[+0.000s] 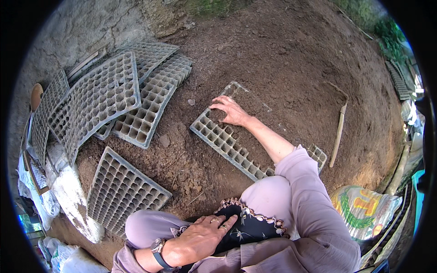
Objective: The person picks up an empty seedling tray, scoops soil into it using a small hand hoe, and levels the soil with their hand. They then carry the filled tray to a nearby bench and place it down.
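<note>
Right hand (231, 110) lies flat, fingers spread, gripping nothing, on the soil-filled tray (236, 136). Left hand (200, 239) rests open on the lap, near empty trays (123, 191).

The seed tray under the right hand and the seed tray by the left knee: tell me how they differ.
The tray under the right hand is partly filled with soil, while the tray by the left knee has all its cells empty. The right hand rests on the first, spreading soil; the second lies untouched, apart from the left hand. The first is partly hidden by the arm and knee; the second shows whole. Both are grey, many-celled trays lying flat on the soil.
</note>
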